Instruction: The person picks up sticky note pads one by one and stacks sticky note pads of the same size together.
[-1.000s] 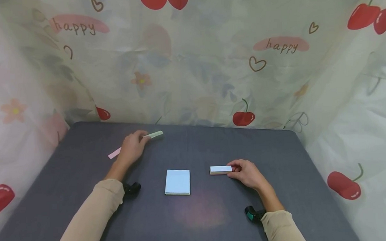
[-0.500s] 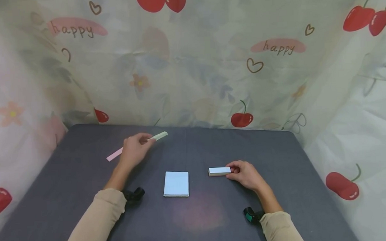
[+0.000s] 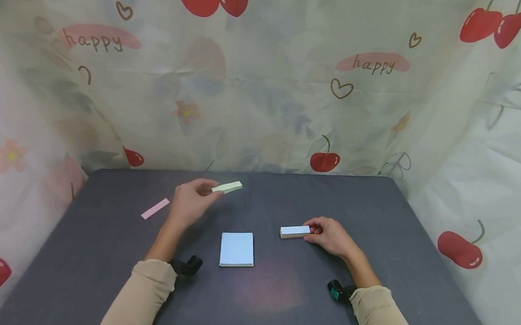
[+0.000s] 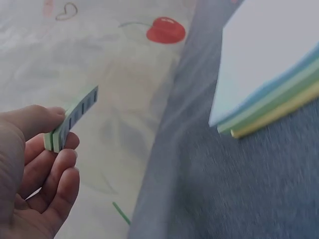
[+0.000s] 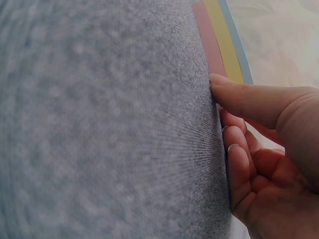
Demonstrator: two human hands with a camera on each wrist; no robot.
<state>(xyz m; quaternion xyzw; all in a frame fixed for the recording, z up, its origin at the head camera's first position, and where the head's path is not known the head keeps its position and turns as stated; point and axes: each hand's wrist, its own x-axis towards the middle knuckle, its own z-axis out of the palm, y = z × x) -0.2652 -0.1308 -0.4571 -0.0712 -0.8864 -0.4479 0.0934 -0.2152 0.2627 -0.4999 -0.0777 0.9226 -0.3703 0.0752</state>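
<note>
My left hand pinches a narrow pale green sticky note pad between thumb and fingers, raised off the table at the back. In the left wrist view, this green pad shows two layers and a printed label on one face. At the right, my right hand grips the end of a small stack of sticky note strips resting on the table. Pink, yellow and blue layers of that strip stack appear in the right wrist view. A pink sticky note strip lies left of my left hand.
A square sticky note stack with a pale blue top sits mid-table; the left wrist view shows blue, green and yellow layers. The dark grey table ends at a cherry-patterned curtain.
My left hand has lifted the green pad and carried it to the right, uncovering the whole pink strip. My right hand stays on its stack. The head view has shifted slightly.
</note>
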